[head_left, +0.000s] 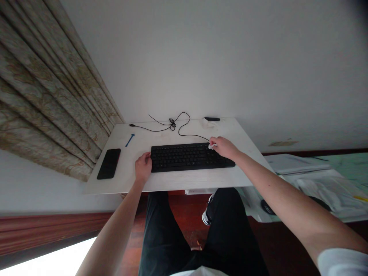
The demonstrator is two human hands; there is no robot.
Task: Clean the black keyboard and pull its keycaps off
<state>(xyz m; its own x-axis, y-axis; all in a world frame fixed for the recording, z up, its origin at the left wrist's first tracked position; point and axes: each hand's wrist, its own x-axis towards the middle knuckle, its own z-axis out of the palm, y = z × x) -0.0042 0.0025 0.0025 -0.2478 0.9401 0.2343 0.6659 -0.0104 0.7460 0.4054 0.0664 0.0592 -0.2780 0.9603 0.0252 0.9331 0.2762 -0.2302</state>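
Pale wall (201,57) behind, patterned curtain (51,76) on the left, white desk (172,181) pushed up to both. Keyboard (181,157) lies flat mid-desk, near the front edge, square before me, presumably so both arms reach it easily.

Left hand (143,167): at the keyboard's left end, fingertips against it, likely as a brace against sliding. Cannot tell whether the thumb closes on it. Right hand (222,147): narrow pinch on a white wad (212,146), held over the keys at the upper right; bunched small, I'd judge, so only a little of it meets them.

Orientation: long axis runs left to right, roughly parallel to the desk's front edge. Near long side faces me, far one the wall. Cable (172,124) trails off behind, its tied bundle lying beyond the keyboard.

Phone (109,164) and blue tool (130,140) sit off to the left, probably out of my arms' way.
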